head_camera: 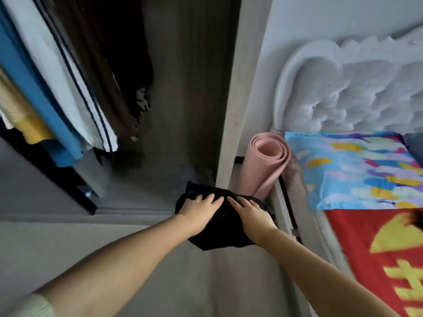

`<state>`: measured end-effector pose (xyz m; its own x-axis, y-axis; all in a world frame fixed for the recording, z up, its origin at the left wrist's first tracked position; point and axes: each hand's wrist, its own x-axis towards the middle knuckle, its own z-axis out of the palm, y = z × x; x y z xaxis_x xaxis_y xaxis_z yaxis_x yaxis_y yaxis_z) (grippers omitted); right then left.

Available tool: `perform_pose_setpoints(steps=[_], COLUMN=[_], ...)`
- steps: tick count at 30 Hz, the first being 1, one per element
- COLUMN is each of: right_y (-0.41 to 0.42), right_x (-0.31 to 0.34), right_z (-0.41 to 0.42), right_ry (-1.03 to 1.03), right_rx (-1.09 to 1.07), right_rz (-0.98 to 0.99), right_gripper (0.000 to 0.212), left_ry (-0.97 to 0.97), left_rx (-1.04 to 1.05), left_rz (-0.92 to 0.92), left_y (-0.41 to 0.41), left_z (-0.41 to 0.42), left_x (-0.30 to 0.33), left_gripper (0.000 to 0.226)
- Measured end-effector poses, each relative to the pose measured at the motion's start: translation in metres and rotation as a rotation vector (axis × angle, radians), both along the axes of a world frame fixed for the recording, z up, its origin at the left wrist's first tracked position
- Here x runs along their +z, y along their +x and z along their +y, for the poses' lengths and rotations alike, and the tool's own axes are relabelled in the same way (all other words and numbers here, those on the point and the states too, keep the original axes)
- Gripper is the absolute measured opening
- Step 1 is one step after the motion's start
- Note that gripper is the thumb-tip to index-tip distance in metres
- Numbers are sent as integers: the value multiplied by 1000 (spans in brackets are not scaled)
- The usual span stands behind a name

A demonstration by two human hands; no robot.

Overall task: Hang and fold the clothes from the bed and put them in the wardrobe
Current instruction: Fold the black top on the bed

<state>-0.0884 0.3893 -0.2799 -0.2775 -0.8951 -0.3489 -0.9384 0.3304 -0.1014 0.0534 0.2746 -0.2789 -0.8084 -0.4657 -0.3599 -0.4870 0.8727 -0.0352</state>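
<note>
A folded black garment (219,234) is held out in front of me at the open wardrobe (183,110). My left hand (199,211) lies on top of its left part with fingers spread and fairly straight; the thumb is hidden under the cloth. My right hand (251,213) lies on its right part the same way. Whether the garment rests on a shelf or is carried is not clear. The bed (377,248) with a red and yellow cover is at the right.
Hanging clothes (57,88), blue, white striped, brown and yellow, fill the wardrobe's left. A rolled pink mat (265,163) stands between the wardrobe's side panel (231,110) and the bed. A colourful pillow (357,170) lies below the white carved headboard (354,88).
</note>
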Motion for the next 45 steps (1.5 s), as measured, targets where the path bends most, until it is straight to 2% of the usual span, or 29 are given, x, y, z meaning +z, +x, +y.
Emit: perform_pose_setpoints(steps=[5,8,12,20,24,29,35,41,45], right_y=[101,136,141,80,43,-16,-90,-140,-128], right_x=[-22,-33,-49,-112,-162,-235,-307,-429,-549], right_z=[-113,-157,-200,-280,-327,-397,-471,-491,-463], right_ry=[12,48,101,174,200,160,85,169,279], right_rx=[129,159,187,181,178,180,80,24,-109], right_rz=[-47,-71,-72,-68,-20,9,124,224,70], right_gripper=[78,79,81,80,78,68,71,75,77], left_ry=[27,67,96,139,162,141,84,100,191], left_rx=[130,172,188,191,181,134,80,9,45], left_rz=[-26,-34,-27,-8,-32,20,105,69,-41], left_y=[116,155,164,101,63,1,-83,-136,-136], left_z=[-95,-135,-174,-252,-298,-377,-462,-485,-450], left_x=[-16,-28,-51,-120,-177,-259,-334,-449,-568], left_gripper=[82,83,78,66,64,59,62,83,87])
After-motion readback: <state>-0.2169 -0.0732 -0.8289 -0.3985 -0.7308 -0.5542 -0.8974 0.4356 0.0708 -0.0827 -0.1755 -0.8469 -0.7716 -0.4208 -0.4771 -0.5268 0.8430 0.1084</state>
